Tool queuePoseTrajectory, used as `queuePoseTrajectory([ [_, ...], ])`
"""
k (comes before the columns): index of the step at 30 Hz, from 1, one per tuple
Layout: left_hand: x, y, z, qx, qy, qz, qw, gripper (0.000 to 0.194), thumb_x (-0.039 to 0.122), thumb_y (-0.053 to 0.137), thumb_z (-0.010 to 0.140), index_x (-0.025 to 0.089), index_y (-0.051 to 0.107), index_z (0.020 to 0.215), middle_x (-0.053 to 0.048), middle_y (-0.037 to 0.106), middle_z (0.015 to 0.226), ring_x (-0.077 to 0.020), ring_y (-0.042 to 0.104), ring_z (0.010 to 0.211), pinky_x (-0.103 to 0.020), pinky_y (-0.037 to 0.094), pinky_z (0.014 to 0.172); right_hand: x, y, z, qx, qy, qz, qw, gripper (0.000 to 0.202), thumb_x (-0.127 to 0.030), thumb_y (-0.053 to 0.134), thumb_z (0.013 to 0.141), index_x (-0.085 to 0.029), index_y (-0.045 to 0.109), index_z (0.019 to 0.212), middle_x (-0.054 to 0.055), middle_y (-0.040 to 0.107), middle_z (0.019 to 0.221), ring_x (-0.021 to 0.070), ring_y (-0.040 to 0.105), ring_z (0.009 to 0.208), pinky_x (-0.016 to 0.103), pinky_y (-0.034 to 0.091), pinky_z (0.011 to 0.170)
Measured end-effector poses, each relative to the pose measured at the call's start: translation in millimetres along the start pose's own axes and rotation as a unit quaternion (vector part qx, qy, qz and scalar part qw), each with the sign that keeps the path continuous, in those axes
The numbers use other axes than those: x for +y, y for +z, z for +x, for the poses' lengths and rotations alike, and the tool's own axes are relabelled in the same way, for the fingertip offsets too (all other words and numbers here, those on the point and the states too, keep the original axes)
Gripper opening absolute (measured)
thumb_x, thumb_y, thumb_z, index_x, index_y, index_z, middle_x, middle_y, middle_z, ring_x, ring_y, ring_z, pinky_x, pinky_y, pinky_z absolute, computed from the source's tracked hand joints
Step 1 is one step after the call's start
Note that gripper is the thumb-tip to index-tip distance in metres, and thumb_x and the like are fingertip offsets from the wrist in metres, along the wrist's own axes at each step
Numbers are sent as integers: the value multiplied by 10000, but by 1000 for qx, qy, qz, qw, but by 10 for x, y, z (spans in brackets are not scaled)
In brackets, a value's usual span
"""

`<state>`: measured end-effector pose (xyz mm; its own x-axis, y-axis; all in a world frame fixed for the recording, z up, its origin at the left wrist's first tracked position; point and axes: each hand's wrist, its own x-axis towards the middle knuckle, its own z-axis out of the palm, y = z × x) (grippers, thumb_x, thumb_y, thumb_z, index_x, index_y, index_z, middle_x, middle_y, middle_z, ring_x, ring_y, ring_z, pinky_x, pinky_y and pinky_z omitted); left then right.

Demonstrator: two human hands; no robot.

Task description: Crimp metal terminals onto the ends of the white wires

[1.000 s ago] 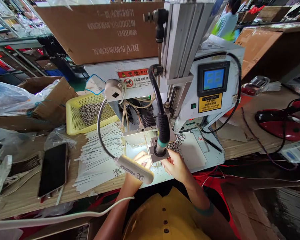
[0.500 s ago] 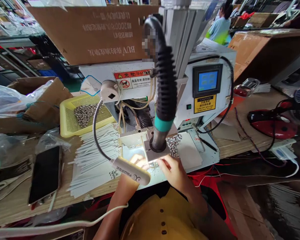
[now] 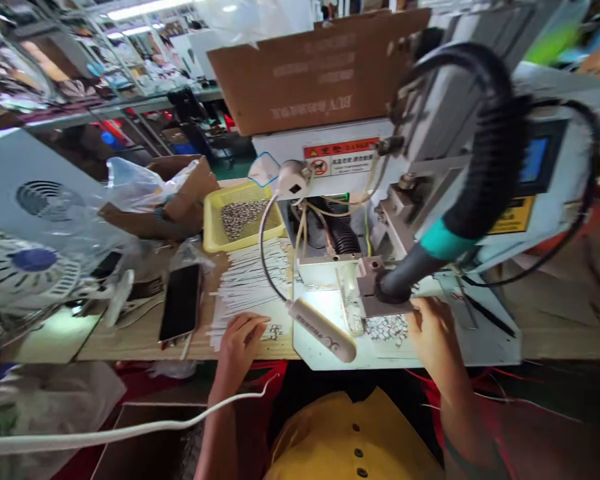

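My left hand [image 3: 241, 335] is over the sheet of thin white strips [image 3: 253, 277], its fingertips drawn together beside a few small metal pieces [image 3: 275, 331]. Whatever it pinches is too small to make out. My right hand [image 3: 434, 330] is curled at the edge of a pile of small metal pieces [image 3: 387, 329] on a pale sheet, right of the machine's metal head [image 3: 383, 303]. Its fingertips are bent inward, and anything between them is hidden. Between the hands, a white lamp [image 3: 323, 330] on a bendable neck lights the machine's base plate [image 3: 313, 353].
A yellow basket [image 3: 210, 223] of small metal parts stands behind the strips. A phone [image 3: 181, 303] lies to their left, with a fan [image 3: 27, 267] farther left. The thick black hose [image 3: 495, 153] arches over the right side. A white cable [image 3: 180, 427] crosses the foreground.
The view has swung left. My left hand has left the machine head for the strips at the left; my right hand has drawn away to the metal pile at the right.
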<state>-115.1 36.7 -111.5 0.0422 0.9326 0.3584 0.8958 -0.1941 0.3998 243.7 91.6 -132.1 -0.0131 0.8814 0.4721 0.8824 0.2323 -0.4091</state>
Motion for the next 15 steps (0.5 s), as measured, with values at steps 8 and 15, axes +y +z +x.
queuePoseTrajectory([
  [8, 212, 99, 346, 13, -30, 121, 992, 186, 207, 469, 878, 182, 651, 906, -84, 653, 901, -247, 591, 892, -384, 483, 805, -32, -91, -36, 29, 69, 37, 996, 199, -317, 416, 869, -191, 567, 842, 99, 659, 758, 232, 595, 660, 332, 450, 622],
  [15, 58, -19, 429, 60, -7, 0, 998, 159, 231, 444, 892, 193, 593, 853, -40, 651, 805, -180, 617, 777, -297, 505, 714, -124, -297, -36, 9, 121, 172, 978, 221, -365, 523, 842, -213, 681, 878, 104, 726, 867, 230, 655, 691, 336, 504, 657],
])
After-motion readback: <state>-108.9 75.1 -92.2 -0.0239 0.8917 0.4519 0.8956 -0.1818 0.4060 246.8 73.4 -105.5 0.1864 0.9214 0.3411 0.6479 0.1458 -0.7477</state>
